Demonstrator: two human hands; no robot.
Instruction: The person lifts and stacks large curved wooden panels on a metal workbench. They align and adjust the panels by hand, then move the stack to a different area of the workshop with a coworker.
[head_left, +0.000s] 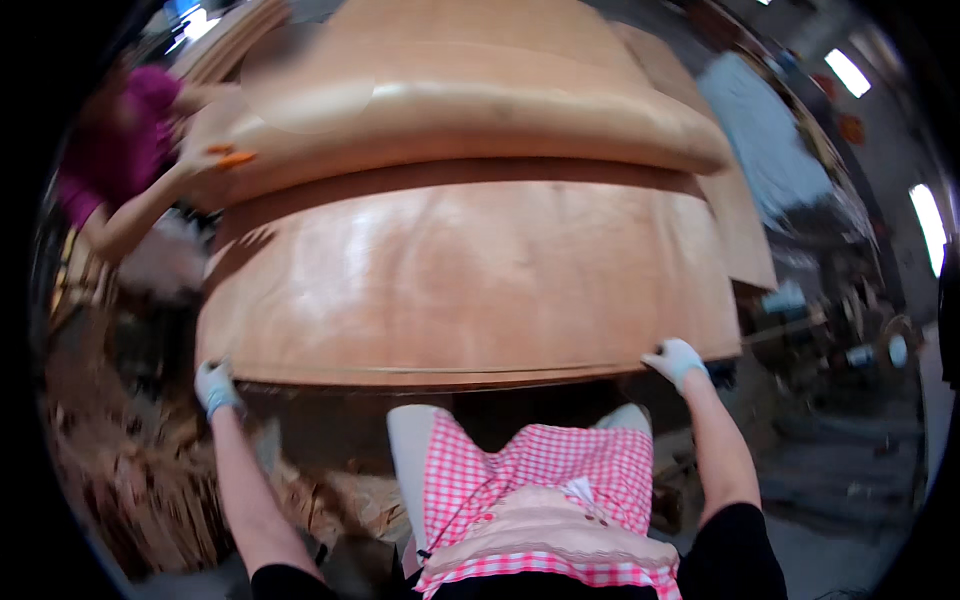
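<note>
A wide reddish-brown wood veneer sheet (pixel 480 270) lies in front of me, its near edge running between my hands. My left hand (pixel 215 388), in a white glove, is closed on the near left corner. My right hand (pixel 678 362), gloved the same way, pinches the near edge close to the right corner. Across the far part, a paler veneer sheet (pixel 480 115) curls over in a broad rounded fold and casts a shadow on the lower sheet. How many layers my fingers hold is hidden.
At the far left a co-worker in a magenta top (pixel 125 145) reaches to the curled sheet, an orange item (pixel 235 159) at one hand. Broken veneer scraps (pixel 150 500) heap at lower left. A light blue cover (pixel 765 140) lies over something at far right.
</note>
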